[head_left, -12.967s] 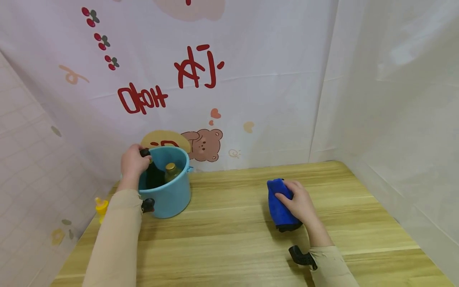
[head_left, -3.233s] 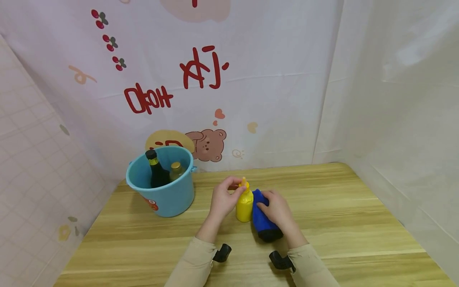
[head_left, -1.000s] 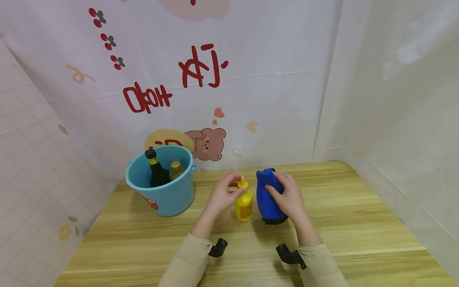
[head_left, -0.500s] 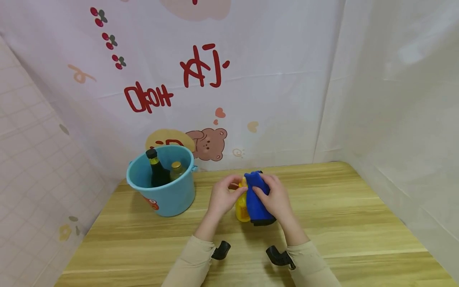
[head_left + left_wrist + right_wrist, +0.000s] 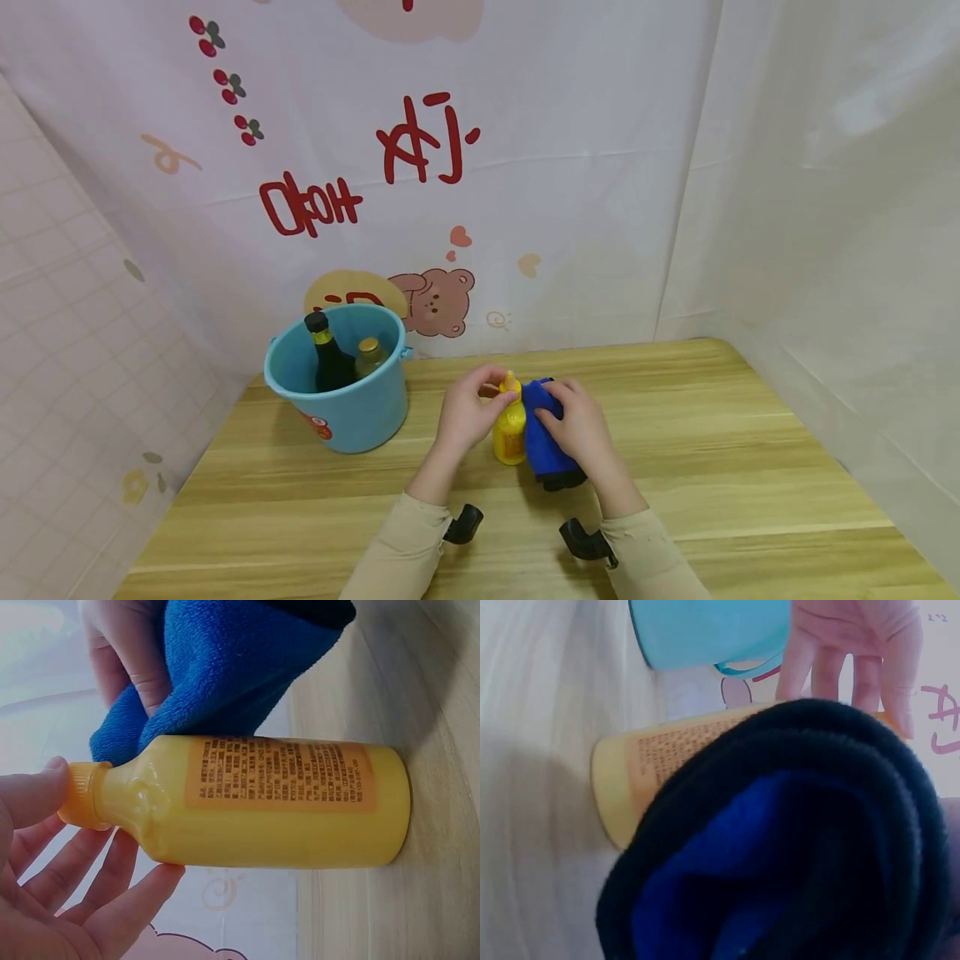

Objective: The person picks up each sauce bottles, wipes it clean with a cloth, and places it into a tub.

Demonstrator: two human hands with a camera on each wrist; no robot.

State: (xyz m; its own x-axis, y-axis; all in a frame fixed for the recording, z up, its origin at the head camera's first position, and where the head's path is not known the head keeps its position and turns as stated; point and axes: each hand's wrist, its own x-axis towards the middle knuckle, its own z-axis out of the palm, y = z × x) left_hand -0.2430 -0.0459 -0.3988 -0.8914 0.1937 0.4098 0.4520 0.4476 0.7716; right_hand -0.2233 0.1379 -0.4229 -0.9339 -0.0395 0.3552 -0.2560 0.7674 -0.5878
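Observation:
A yellow squeeze bottle (image 5: pixel 510 437) with a pointed nozzle stands upright on the table, its printed orange label (image 5: pixel 281 776) showing in the left wrist view. My left hand (image 5: pixel 465 412) pinches its cap (image 5: pixel 84 795) between thumb and fingers. On the bottle's right side lies a blue cloth (image 5: pixel 546 450) with a black edge, bunched in my right hand (image 5: pixel 581 425). The thumb and fingers grip the cloth near its top. Seen from the right wrist, the cloth's black hem (image 5: pixel 802 724) hides much of the bottle and the right fingers.
A light blue bucket (image 5: pixel 367 421) stands at the back left of the wooden table (image 5: pixel 712 483). Inside it are a dark green bottle (image 5: pixel 330 367) with a black cap and a gold-capped bottle (image 5: pixel 369 358). A printed curtain (image 5: pixel 570 208) hangs behind.
A second ago the cloth was apart from the bottle; my right hand brought it left over the bottle, then down its side. The left hand stays on the cap. Earlier, the left hand was at the bucket.

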